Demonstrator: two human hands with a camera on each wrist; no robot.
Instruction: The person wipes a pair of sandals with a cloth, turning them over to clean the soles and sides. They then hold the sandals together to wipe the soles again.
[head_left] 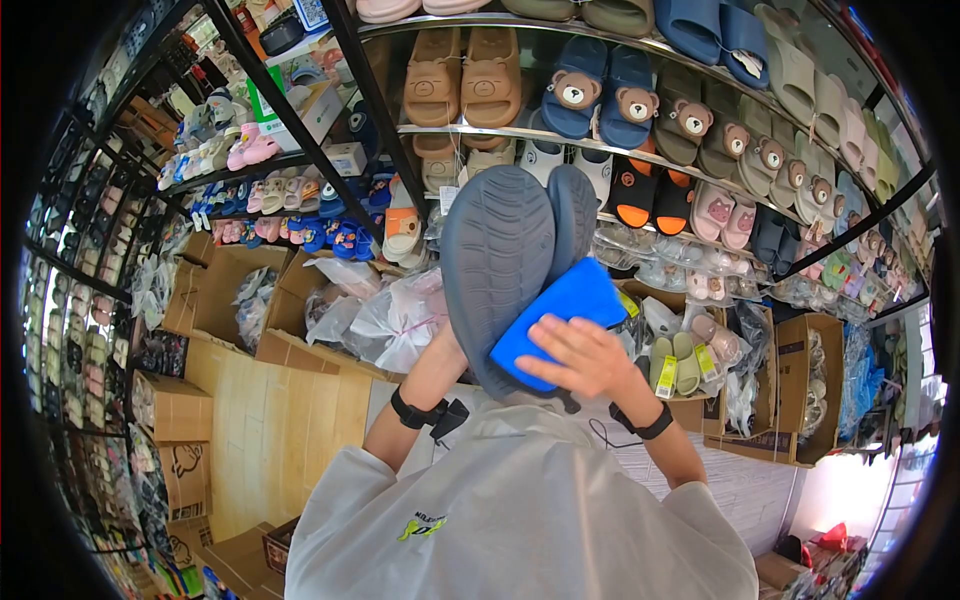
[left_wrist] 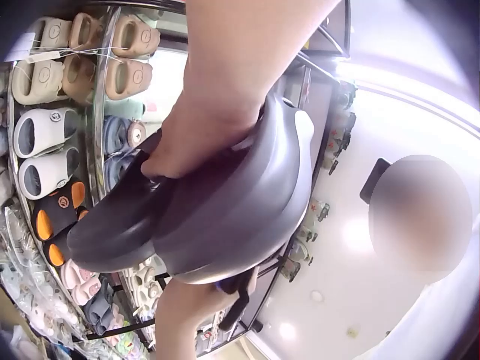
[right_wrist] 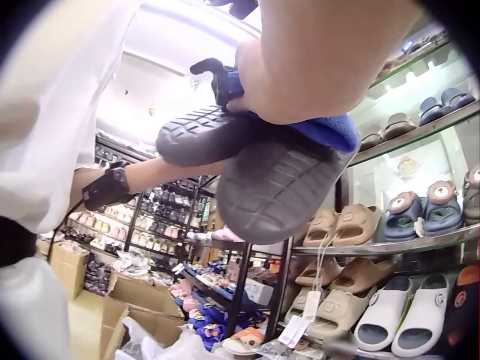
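Observation:
A pair of dark grey slippers (head_left: pixel 498 250) is held up in front of the body, ribbed soles facing the head camera. My left hand (left_wrist: pixel 199 135) grips the pair at the openings; in the head view the slippers hide most of its fingers. Across the lower part of the soles lies a bright blue cloth (head_left: pixel 560 320). My right hand (head_left: pixel 580 355) holds this cloth against the sole, its fingers spread over it. The right wrist view shows the cloth (right_wrist: pixel 334 133) bunched under that hand, beside the slippers (right_wrist: pixel 274 187).
Shelves ahead carry rows of slippers, among them tan bear slippers (head_left: pixel 490 75) and blue bear slippers (head_left: pixel 628 95). Below stand cardboard boxes (head_left: pixel 232 300) and bagged footwear (head_left: pixel 405 320). A box with green slippers (head_left: pixel 686 362) stands at right. Wooden floor (head_left: pixel 270 420) shows lower left.

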